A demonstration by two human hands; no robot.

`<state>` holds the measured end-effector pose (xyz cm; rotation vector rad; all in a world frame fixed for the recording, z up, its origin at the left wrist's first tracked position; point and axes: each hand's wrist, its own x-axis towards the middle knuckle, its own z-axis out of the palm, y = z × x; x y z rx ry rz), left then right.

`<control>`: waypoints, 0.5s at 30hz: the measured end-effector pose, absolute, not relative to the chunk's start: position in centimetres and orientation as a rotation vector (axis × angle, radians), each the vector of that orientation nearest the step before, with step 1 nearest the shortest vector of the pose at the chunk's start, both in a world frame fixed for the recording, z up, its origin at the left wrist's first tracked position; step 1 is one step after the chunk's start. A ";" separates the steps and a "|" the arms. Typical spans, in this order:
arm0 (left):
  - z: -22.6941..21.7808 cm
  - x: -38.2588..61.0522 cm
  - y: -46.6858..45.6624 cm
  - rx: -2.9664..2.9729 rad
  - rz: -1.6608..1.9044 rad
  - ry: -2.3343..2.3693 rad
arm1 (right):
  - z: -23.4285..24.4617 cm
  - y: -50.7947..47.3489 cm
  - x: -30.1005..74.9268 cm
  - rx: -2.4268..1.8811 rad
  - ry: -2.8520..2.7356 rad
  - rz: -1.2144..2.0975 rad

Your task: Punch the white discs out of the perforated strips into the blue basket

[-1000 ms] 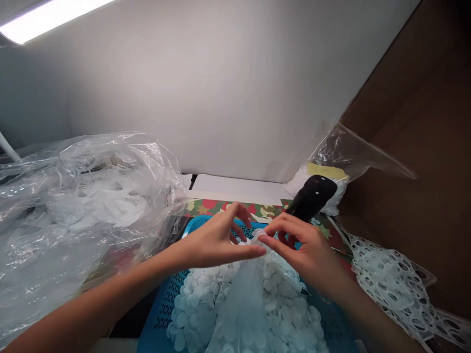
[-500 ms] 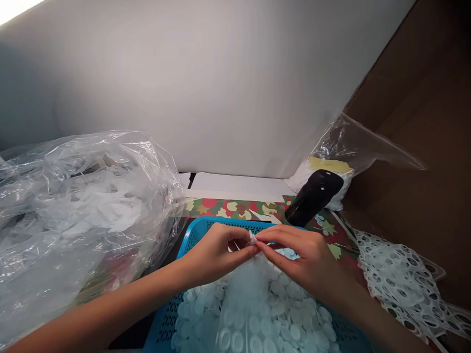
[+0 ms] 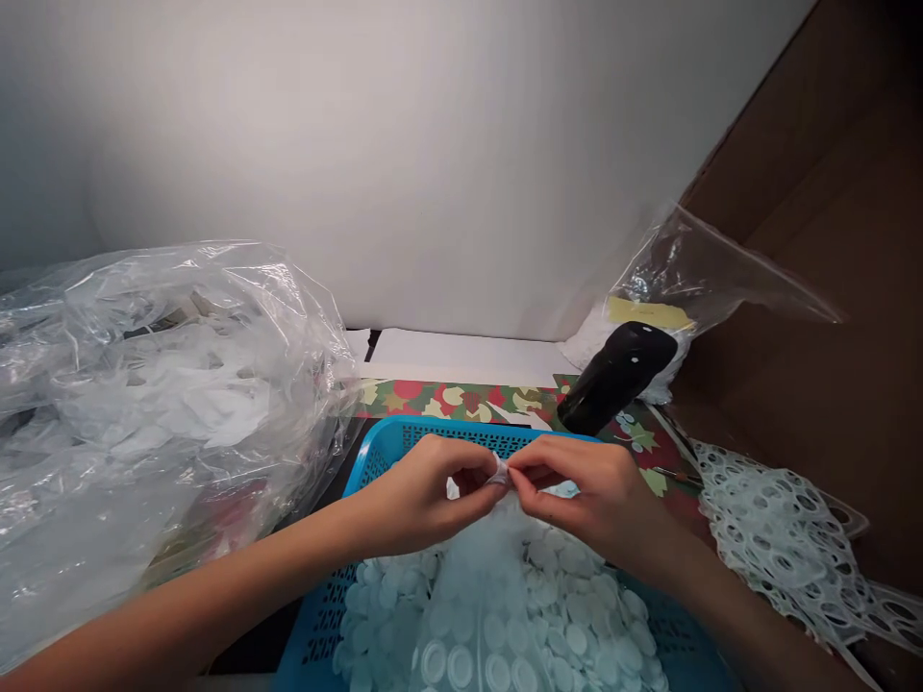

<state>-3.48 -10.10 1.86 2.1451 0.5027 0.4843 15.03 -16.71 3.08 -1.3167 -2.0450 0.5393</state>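
left hand (image 3: 429,495), right hand (image 3: 595,485) — fingertips pinched together on top end of translucent sheet (image 3: 476,601), above blue basket (image 3: 395,426); working that end, apparently — next move calls for steady pinch.

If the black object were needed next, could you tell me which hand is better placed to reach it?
Probably the right hand: it is nearer the black object than the left hand, though both seem to pinch translucent plastic.
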 end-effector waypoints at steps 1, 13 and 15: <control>1.9 -3.5 -10.0 2.144 0.493 0.498 | 3.0 -16.6 15.0 -1.354 -1.974 0.593; 2.0 -3.5 -10.4 2.097 0.400 0.491 | 5.3 -16.7 17.0 -1.544 -1.836 0.397; 2.0 -3.4 -10.2 2.056 0.376 0.545 | 5.8 -17.3 16.8 -1.580 -2.042 0.384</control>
